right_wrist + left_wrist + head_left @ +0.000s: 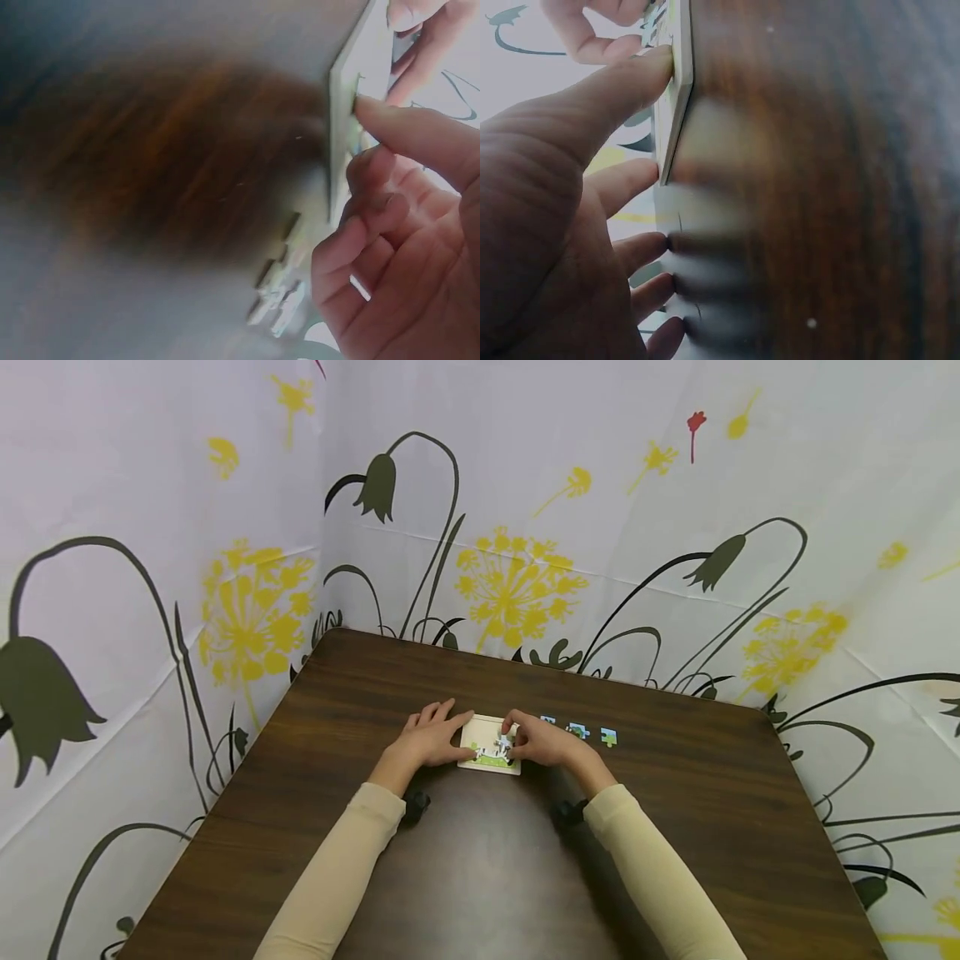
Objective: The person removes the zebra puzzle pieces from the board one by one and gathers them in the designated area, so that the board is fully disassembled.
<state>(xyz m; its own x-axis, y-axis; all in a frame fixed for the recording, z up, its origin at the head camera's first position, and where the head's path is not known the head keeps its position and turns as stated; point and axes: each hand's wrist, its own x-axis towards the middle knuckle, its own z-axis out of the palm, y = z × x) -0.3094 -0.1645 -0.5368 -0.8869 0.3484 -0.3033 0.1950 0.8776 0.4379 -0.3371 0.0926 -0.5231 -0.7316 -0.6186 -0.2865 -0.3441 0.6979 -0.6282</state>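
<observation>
A small jigsaw tray (480, 732) with a pale frame lies on the table, with a green and white picture partly filled in along its lower side. My left hand (423, 741) has its fingers spread; its thumb rests on the tray and its index fingertip touches the edge, as the left wrist view shows. Over the tray's right side, my right hand (551, 742) pinches a puzzle piece (503, 742) between thumb and index finger, the other fingers curled. The right wrist view shows the thumb against the tray face (341, 142); the fingers largely hide the piece there.
Three loose puzzle pieces, one partly hidden (548, 719), one in the middle (577, 732) and one farther right (608, 737), lie beyond my right hand. The dark wooden table (697, 793) meets a flower-printed curtain (615, 560) at the back and left.
</observation>
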